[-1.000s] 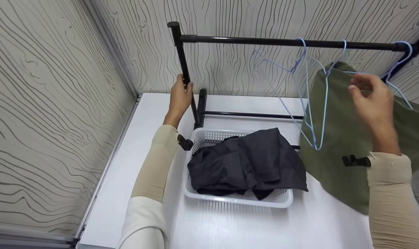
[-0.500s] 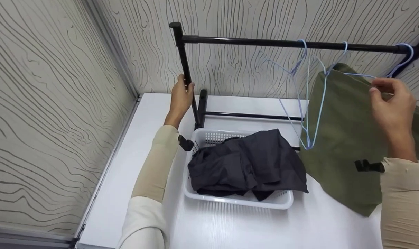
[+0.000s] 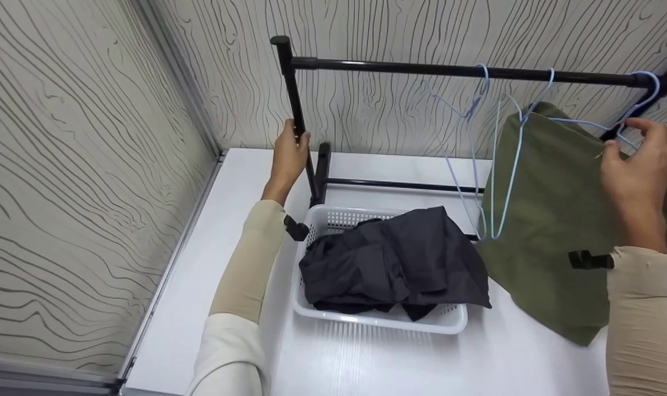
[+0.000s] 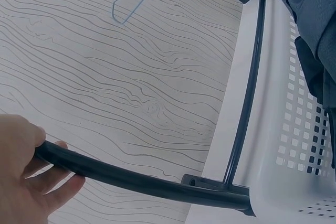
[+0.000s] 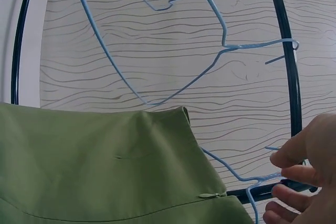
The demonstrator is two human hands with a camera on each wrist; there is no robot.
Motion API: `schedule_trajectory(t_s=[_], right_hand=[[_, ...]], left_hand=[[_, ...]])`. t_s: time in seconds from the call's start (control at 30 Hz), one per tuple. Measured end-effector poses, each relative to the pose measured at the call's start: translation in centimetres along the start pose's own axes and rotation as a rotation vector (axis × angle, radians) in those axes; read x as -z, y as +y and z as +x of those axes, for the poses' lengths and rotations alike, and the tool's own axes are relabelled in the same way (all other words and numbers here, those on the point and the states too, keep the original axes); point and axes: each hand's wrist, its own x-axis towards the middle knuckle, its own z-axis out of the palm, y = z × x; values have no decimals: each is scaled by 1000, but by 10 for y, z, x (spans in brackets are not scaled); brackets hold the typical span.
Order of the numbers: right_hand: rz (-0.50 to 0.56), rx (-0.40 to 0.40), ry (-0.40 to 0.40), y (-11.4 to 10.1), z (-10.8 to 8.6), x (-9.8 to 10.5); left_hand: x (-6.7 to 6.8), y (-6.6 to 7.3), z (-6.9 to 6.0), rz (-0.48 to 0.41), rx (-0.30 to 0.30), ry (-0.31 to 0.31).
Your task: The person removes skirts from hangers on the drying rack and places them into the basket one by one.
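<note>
My left hand (image 3: 289, 154) grips the black upright post (image 3: 290, 93) of a clothes rack, its fingers wrapped around it in the left wrist view. At the right, my right hand (image 3: 641, 165) is beside the neck of a blue wire hanger (image 5: 231, 174), thumb and fingers spread with a gap between them. From that hanger hangs an olive green garment (image 3: 548, 231), with a seam and a small tab near its top edge in the right wrist view. Whether the fingertips touch the hanger is unclear. Bare blue hangers (image 3: 509, 192) hang left of the garment.
A white plastic basket (image 3: 377, 320) holding a crumpled dark garment (image 3: 394, 264) stands on the white table (image 3: 333, 363). The rack's top rail (image 3: 388, 66) runs across the back. Wood-patterned panels (image 3: 80, 165) close off the left and back.
My right hand has moved rightward to the neck of the far right hanger. The bare hangers swing slightly. My left hand stays on the post.
</note>
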Motion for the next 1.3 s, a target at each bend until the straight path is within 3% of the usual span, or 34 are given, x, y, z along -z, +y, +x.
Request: schedule_trajectory(t_s=[0.4,0.67,0.93,1.13,1.3], right_hand=[[-79,-147,-151,5,13,-4],[-171,-114,-178,3,23,-5],[-198,-67,-188,5,26,-7],[-206,-36,-152,8,28,-8],[-217,-59,-137,10,30,-9]], left_hand=[[-1,1,0,1,9,-5],[-1,1,0,-2,12,-5],[0,0,-1,-5,3,-6],[0,0,-1,3,6,-9],[0,0,-1,6,6,-8]])
